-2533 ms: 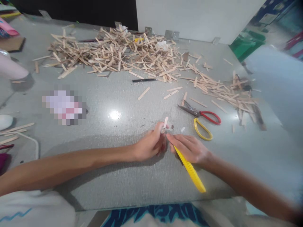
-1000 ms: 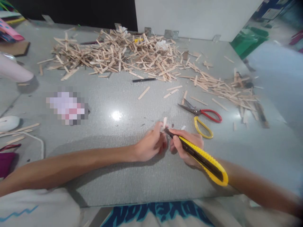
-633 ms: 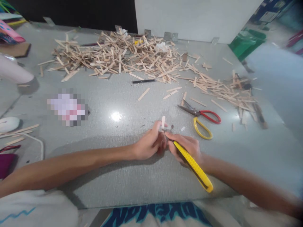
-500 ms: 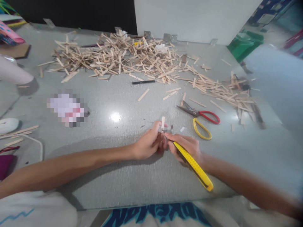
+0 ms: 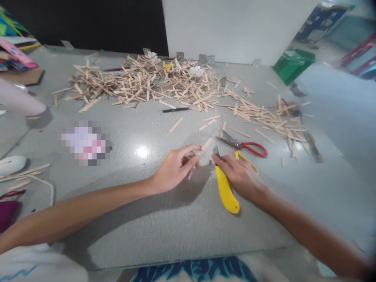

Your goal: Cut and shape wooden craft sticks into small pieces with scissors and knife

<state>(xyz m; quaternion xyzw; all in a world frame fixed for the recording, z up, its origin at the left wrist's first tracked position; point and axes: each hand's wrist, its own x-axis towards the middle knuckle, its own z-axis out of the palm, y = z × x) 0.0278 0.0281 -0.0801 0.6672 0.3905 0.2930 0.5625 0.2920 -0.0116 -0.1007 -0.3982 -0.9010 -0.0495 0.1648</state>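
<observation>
Your left hand [image 5: 176, 166] pinches a pale wooden stick [image 5: 207, 144] between thumb and fingers, its free end tilted up toward the far right corner. Your right hand [image 5: 239, 172] is closed around a yellow cutter [image 5: 226, 190]; the handle slants down toward the near edge of the worktop [image 5: 164, 227], and the blade [image 5: 217, 150] projects just right of the stick, apart from it. Both hands are right of the worktop's middle. Scissors [image 5: 241, 145] lie just beyond your right hand, blades parted, the yellow handle partly hidden behind it. Farther out: a few loose sticks, then a thin black tool [image 5: 176, 110], type unclear. A large heap of sticks [image 5: 141, 82] runs along the far edge, thinning toward the right edge. By the left edge: a white mouse [image 5: 11, 165].
</observation>
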